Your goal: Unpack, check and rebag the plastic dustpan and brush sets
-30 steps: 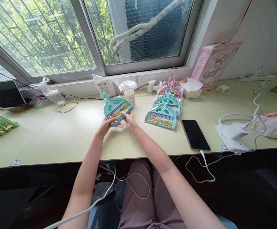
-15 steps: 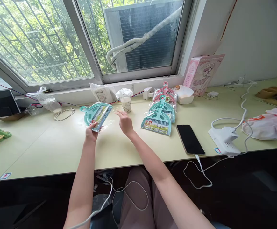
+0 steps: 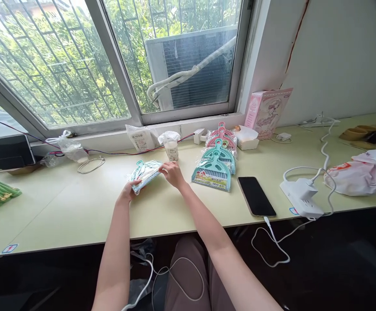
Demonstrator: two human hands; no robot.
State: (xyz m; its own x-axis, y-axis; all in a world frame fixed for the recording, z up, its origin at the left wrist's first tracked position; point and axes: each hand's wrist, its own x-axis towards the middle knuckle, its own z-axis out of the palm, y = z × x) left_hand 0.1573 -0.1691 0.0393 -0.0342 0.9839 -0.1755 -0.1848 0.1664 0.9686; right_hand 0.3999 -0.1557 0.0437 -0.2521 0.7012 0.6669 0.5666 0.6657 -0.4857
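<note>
Item: wrapped teal dustpan set (image 3: 144, 172), gripped by left hand (image 3: 127, 194), right hand (image 3: 172, 173) pinching its wrapper. Step: unwrapping. Stack of dustpan sets (image 3: 216, 160) just beside.

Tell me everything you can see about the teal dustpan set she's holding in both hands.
The teal dustpan set is a small plastic pan with a looped handle pointing toward the window, a brush and printed card tucked in it, all wrapped in a clear crinkly bag. It lies nearly flat, low over the pale green table. The left hand grips its near corner; the right hand holds its right edge.
</note>
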